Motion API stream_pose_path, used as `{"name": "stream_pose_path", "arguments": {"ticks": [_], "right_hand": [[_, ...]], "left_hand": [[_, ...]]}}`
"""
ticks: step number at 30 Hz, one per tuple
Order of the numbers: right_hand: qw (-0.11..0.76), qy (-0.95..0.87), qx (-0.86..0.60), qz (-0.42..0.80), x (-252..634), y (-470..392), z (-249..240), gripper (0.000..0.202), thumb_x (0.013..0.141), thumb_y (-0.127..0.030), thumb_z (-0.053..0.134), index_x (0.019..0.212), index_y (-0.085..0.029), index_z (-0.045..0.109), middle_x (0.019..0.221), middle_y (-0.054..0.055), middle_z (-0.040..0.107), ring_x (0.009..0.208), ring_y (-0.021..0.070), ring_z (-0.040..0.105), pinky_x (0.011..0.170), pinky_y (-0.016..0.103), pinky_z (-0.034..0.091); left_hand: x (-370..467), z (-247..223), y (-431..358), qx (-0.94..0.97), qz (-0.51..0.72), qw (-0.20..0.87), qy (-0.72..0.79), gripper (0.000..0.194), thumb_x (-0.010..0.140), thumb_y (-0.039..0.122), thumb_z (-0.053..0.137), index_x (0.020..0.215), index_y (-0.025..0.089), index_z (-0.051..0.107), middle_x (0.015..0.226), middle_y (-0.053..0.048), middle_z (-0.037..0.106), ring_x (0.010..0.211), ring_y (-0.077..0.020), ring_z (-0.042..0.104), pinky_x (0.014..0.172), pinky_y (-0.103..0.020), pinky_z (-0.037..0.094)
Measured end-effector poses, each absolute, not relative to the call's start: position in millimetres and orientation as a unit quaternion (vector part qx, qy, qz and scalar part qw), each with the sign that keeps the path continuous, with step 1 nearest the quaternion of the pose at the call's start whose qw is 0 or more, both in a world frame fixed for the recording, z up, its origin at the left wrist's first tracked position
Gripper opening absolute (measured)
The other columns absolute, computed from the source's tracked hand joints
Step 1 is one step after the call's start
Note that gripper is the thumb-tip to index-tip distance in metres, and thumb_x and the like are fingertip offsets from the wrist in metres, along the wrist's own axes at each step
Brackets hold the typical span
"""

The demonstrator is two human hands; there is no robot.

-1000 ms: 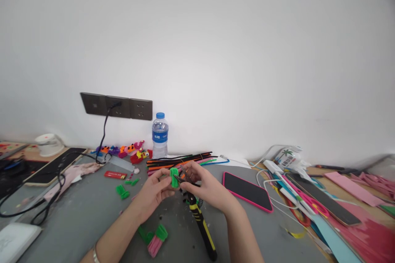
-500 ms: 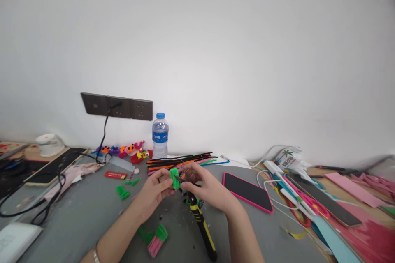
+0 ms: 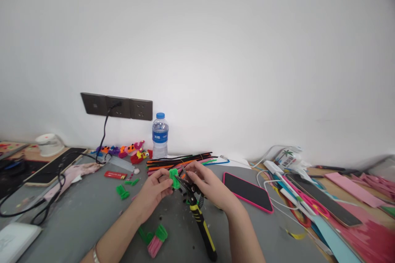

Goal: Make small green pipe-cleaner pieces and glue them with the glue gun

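Observation:
Pinched in the fingers of my left hand [image 3: 159,191] is a small bundle of folded green pipe cleaner [image 3: 174,178]. My right hand [image 3: 207,181] grips the pliers [image 3: 197,209] around the head, and their black-and-yellow handles point down toward me. The tips of the jaws meet the right side of the green bundle; whether they bite on it I cannot tell. Below my hands lies a pink-and-green pipe cleaner piece [image 3: 157,240]. Another green piece [image 3: 122,192] rests to the left of my left hand.
A bundle of pipe cleaners [image 3: 182,160] lies behind my hands, beside a water bottle [image 3: 160,136]. To the right are a pink-cased phone [image 3: 247,192], white cables and scissors [image 3: 317,207]. A red packet [image 3: 115,175] and small pipe cleaner figures [image 3: 131,148] sit at the left.
My right hand has shifted slightly right and its fingers have moved on the pliers, so the head and jaws show more. My left hand and the green bundle stay almost in place.

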State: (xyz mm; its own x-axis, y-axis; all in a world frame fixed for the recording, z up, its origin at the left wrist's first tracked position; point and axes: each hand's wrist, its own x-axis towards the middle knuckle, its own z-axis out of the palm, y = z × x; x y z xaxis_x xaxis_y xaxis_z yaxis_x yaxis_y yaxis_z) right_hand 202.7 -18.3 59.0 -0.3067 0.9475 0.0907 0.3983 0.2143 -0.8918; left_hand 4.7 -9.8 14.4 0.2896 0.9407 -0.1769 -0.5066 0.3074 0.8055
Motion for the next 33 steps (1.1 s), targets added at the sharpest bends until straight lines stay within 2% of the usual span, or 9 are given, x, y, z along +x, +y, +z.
{"name": "stream_pose_path", "arguments": {"ticks": [5,15,28,33], "right_hand": [[0.338,-0.709,-0.477,0.395,203.4,-18.6,58.5,0.023,0.096,-0.039,0.042,0.096,-0.023,0.058,0.079,0.0,0.057,0.073,0.0175,0.052,0.068,0.029,0.041],[0.358,-0.71,-0.465,0.388,199.8,-18.4,62.1,0.014,0.093,-0.031,0.05,0.097,-0.022,0.06,0.085,0.002,0.063,0.08,0.0192,0.059,0.072,0.03,0.046],[0.351,-0.703,-0.47,0.403,197.7,-19.5,61.3,0.017,0.092,-0.035,0.051,0.1,-0.022,0.059,0.08,0.001,0.059,0.076,0.0184,0.055,0.07,0.03,0.044],[0.328,-0.715,-0.452,0.421,197.6,-21.0,60.2,0.022,0.088,-0.034,0.059,0.107,-0.023,0.057,0.083,0.0,0.057,0.075,0.0167,0.052,0.069,0.028,0.042]], "left_hand": [[5.5,16.3,-9.9,0.326,0.493,0.732,0.338,0.03,0.059,0.024,0.088,0.072,0.019,0.061,0.063,0.006,0.058,0.059,-0.0096,0.057,0.06,-0.021,0.049],[6.3,19.2,-10.9,0.334,0.485,0.734,0.338,0.032,0.058,0.028,0.088,0.07,0.019,0.06,0.064,0.005,0.062,0.061,-0.0102,0.057,0.06,-0.022,0.046],[5.6,15.2,-9.0,0.331,0.483,0.738,0.335,0.03,0.059,0.027,0.088,0.071,0.019,0.061,0.066,0.004,0.065,0.062,-0.0103,0.059,0.061,-0.021,0.045],[5.2,15.9,-10.3,0.331,0.485,0.738,0.332,0.031,0.059,0.028,0.088,0.072,0.019,0.061,0.069,0.003,0.064,0.063,-0.0102,0.059,0.062,-0.021,0.047]]}}
